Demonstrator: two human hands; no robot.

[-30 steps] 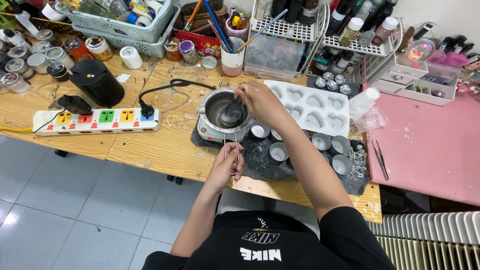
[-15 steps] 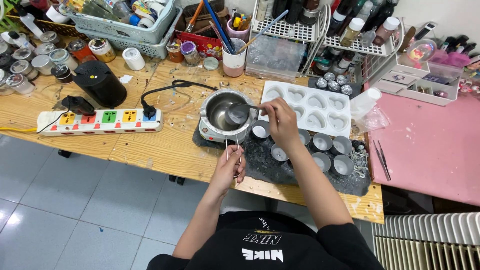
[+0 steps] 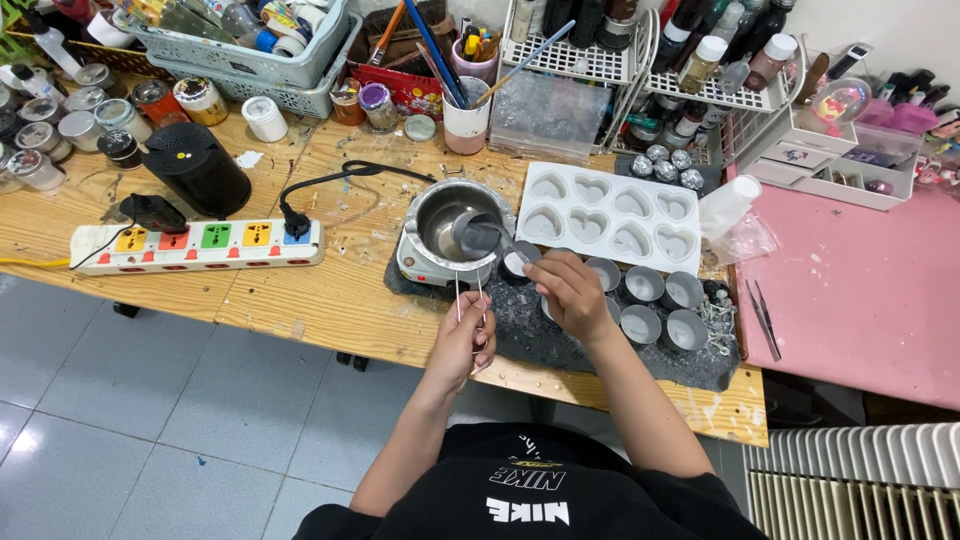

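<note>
My right hand [image 3: 572, 290] grips the handle of a small metal ladle [image 3: 475, 234], whose bowl hangs over the steel pot [image 3: 450, 212] on a small white hot plate [image 3: 415, 270]. My left hand [image 3: 462, 338] holds thin metal tweezers [image 3: 468, 292] pointing up toward the pot, at the table's front edge. Several small round metal cups [image 3: 645, 283] stand on a dark mat [image 3: 540, 335] to the right of the pot; my right hand covers some of them. A white mould with heart-shaped cavities [image 3: 610, 215] lies behind the cups.
A power strip with coloured sockets [image 3: 195, 243] and a black cylinder [image 3: 195, 165] sit at left on the wooden table [image 3: 320, 290]. Baskets, jars, brushes in a cup [image 3: 465, 120] and wire racks crowd the back. A pink surface [image 3: 850, 290] with tweezers lies right.
My right hand has drawn back from over the pot toward me and the cups, swinging the ladle's handle round while its bowl stays over the pot. The left hand has barely moved.
</note>
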